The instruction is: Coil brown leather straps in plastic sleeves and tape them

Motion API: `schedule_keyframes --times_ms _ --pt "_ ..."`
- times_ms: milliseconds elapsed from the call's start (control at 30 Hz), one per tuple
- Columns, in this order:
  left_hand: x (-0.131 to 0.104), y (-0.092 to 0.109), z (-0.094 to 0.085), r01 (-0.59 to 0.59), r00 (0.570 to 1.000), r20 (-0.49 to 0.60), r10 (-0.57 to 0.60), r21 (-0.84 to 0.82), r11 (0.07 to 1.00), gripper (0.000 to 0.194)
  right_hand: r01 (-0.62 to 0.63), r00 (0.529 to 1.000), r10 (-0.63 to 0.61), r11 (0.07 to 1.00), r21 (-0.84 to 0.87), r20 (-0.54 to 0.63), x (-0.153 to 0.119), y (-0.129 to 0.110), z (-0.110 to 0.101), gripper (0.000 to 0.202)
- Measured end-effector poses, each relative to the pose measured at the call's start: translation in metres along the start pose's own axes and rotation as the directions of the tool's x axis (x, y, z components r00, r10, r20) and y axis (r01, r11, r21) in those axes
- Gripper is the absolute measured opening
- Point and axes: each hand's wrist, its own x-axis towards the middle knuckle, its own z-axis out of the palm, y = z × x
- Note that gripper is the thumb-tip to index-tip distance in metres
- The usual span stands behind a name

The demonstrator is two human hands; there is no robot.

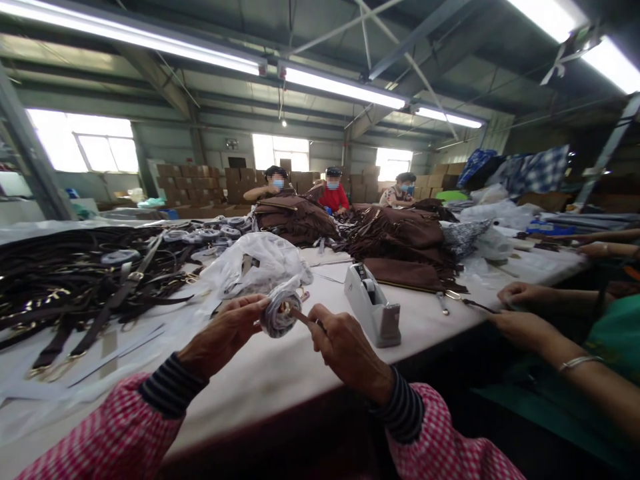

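My left hand [227, 333] pinches a small rolled-up strap wrapped in clear film [279, 312], held above the white table [280, 373]. The brown end of the strap sticks out to the right, and my right hand [345, 347] grips that end. Both sleeves are pink check with dark striped cuffs. A crumpled clear plastic bag [255, 263] lies just behind the roll. A grey tape dispenser [373, 303] stands to the right of my hands.
A heap of dark brown straps with metal buckles [75, 280] covers the left of the table. Piles of brown fringed bags [400, 240] lie at the back. A co-worker's hands [520, 310] rest at the right edge near scissors [457, 298]. Three people sit at the far end.
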Motion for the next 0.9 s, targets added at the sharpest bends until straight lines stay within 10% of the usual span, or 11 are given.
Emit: schedule_keyframes --times_ms 333,633,900 --pt "-0.001 -0.002 0.008 0.007 0.998 0.059 -0.013 0.101 0.995 0.026 0.143 0.989 -0.149 0.913 -0.383 0.015 0.013 0.0 0.021 0.023" --pt "-0.007 0.007 0.01 -0.08 0.989 0.139 0.052 0.204 0.976 0.025 0.047 0.991 -0.09 0.926 0.374 0.098 0.024 0.007 0.018 0.027" --pt "-0.006 0.004 0.008 -0.065 0.997 0.062 0.052 0.222 0.973 0.025 0.047 0.999 -0.051 0.968 0.246 0.012 0.025 -0.01 0.022 0.018"
